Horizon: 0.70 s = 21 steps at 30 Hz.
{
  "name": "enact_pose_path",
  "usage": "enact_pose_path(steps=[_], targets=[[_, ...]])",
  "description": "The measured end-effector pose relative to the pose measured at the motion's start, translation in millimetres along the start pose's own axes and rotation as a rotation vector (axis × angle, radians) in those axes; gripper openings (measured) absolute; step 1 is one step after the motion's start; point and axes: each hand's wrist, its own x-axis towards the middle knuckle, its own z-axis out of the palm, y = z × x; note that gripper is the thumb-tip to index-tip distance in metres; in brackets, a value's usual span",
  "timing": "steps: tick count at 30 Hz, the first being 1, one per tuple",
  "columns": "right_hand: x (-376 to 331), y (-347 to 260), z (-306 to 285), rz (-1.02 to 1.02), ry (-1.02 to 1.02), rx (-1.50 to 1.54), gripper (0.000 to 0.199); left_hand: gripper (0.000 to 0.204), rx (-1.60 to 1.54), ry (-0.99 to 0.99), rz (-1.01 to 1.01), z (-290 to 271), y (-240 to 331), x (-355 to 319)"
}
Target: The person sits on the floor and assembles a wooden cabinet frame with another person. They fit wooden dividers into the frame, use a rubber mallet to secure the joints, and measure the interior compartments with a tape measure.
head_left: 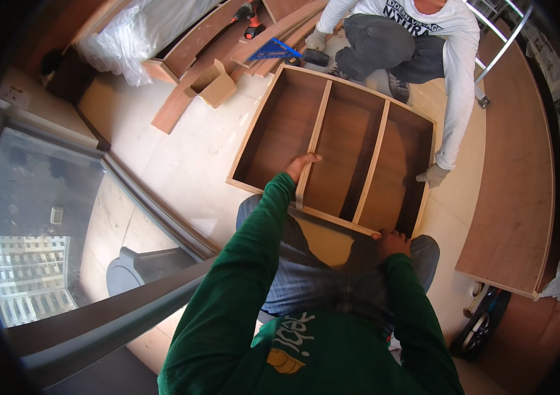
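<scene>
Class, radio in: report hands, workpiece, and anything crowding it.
Left hand gripping left divider. Right hand on wooden frame near edge. Co-worker's gloved hand on right side; cardboard box beyond.

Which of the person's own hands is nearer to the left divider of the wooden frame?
Left. The left hand rests on the left divider; the right hand grips the wooden frame's near edge, well off to its right.

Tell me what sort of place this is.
Probably an upper-floor room being fitted out with carpentry: an open brown plywood cabinet frame on the floor, loose plywood boards, and a red cordless drill.
</scene>
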Motion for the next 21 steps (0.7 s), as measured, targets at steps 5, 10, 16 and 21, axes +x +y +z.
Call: enact_pose_path(steps=[5, 10, 16, 21], targets=[[-1.0, 2.3, 2.4, -0.017, 0.006, -0.009, 0.046, 0.064, 0.029, 0.013, 0.024, -4.7, 6.7, -2.0], [-6.0, 1.9, -2.6, -0.015, 0.012, -0.027, 0.044, 0.060, 0.016, -0.061, 0.040, -2.3, 11.5, -0.4], [-3.3, 0.0, 1.1, -0.024, 0.008, -0.044, 0.044, 0.057, 0.013, -0.045, 0.067, -9.9, 15.9, -7.7], [-0.5, 1.1, 3.4, -0.012, 0.013, -0.064, 0.044, 0.056, 0.127, 0.007, 0.026, -17.7, 39.1, -22.7]])
